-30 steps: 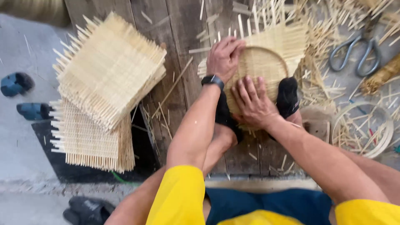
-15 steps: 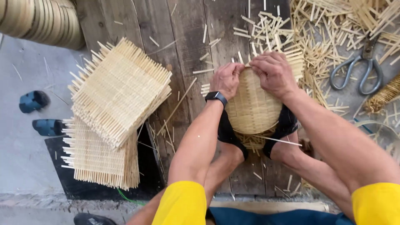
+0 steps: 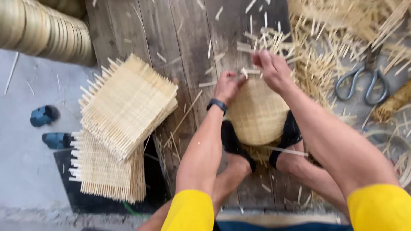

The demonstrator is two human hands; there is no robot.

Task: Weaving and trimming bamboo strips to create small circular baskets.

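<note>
A rounded woven bamboo basket point(image 3: 257, 113) stands on edge on the wooden boards, clamped between my two feet in black socks. My left hand point(image 3: 227, 85), with a black wristband, grips the basket's upper rim on the left. My right hand point(image 3: 273, 69) is closed on the rim a little higher and to the right, pinching loose strip ends that stick up there. Both forearms reach down from yellow sleeves.
Two stacks of flat woven bamboo mats point(image 3: 124, 107) lie at left. Metal shears point(image 3: 364, 83) rest among scattered bamboo strips point(image 3: 325, 55) at right. Stacked round hoops point(image 3: 43, 32) are top left, blue shoes point(image 3: 45, 115) on the grey floor, thin hoops point(image 3: 398, 149) at right.
The mat has been bent from lying flat under my hands into a rounded basket shape standing between my feet. Both hands moved up to its top rim.
</note>
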